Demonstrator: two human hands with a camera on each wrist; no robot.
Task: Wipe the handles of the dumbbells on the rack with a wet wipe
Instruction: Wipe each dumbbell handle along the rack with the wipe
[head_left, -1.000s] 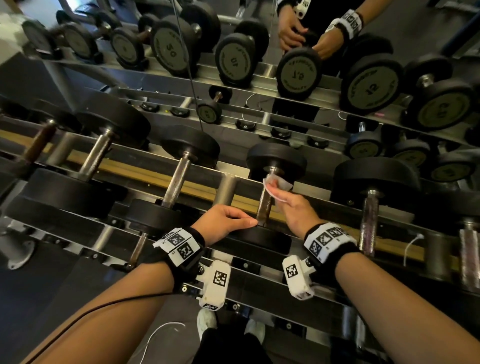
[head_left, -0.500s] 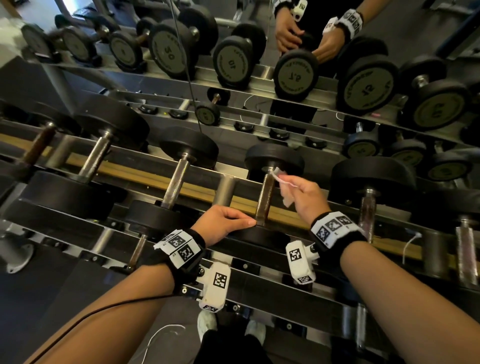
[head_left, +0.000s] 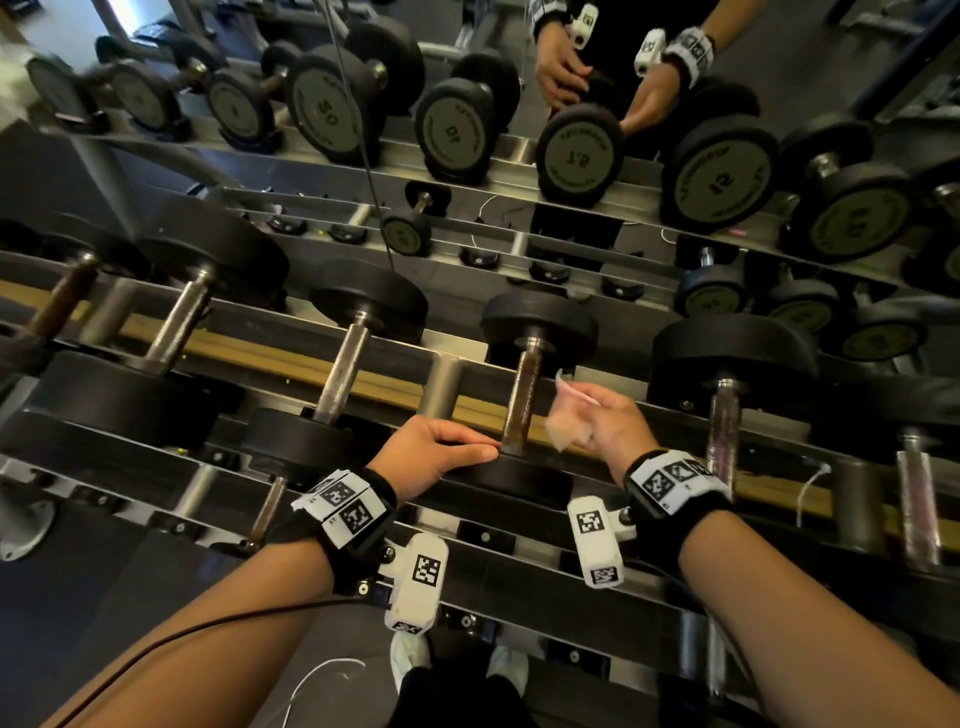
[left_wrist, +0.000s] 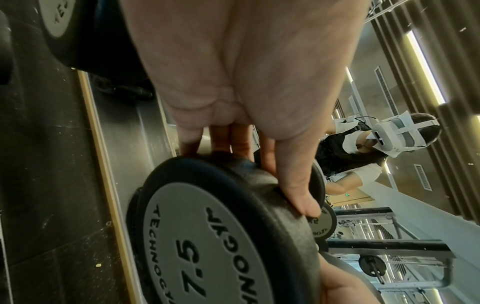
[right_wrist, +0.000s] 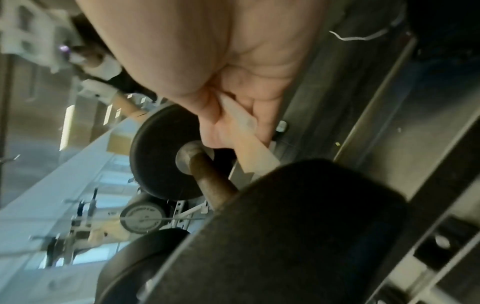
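A black 7.5 dumbbell with a brownish metal handle (head_left: 522, 395) lies on the rack in front of me. My left hand (head_left: 441, 457) grips its near head (head_left: 509, 483), fingers over the rim; the left wrist view shows thumb and fingers curled on that head (left_wrist: 207, 236). My right hand (head_left: 608, 421) hovers just right of the handle, clear of it, pinching a crumpled white wet wipe (head_left: 566, 431). In the right wrist view the wipe (right_wrist: 249, 144) hangs from my fingers beside the handle (right_wrist: 210, 176).
More dumbbells lie on the same tier, one to the left (head_left: 343, 374) and one to the right (head_left: 722, 431). A mirror behind the rack reflects the dumbbell ends (head_left: 576, 150) and my hands. My shoes (head_left: 410, 660) stand under the rack's front rail.
My right hand has come off the handle's far end and moved right and slightly toward me with the wipe. My left hand has stayed on the near head.
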